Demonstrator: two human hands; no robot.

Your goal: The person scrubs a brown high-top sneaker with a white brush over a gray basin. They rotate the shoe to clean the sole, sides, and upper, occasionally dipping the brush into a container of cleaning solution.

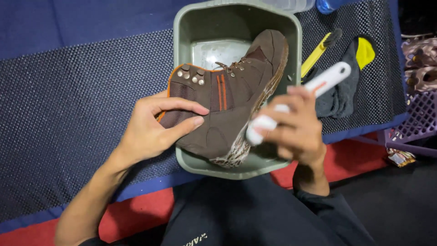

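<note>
Head view, looking down: a brown suede ankle boot with orange trim and metal lace hooks (227, 100) is held over a grey-green rectangular plastic basin (182, 27), its heel end toward the person and its toe pointing away; the mud-caked sole (236, 150) is turned to the right. The left hand (150, 130) is clasped around the boot's ankle collar, thumb and fingers pressed on the suede; the right hand (293, 130) is closed around a white plastic brush with an orange mark on its handle (318, 84), whose lower end lies against the sole's edge near the heel. The basin rests on a dark dotted non-slip mat (68, 114) spread over a blue counter (91, 18); a shallow pool of water shows at the basin's bottom. To the right of the basin — partly behind the brush — lie a yellow-handled tool with a black head (318, 50) and a dark grey sock with a yellow toe (359, 68); a purple lattice plastic basket (419, 118) stands at the far right edge.
</note>
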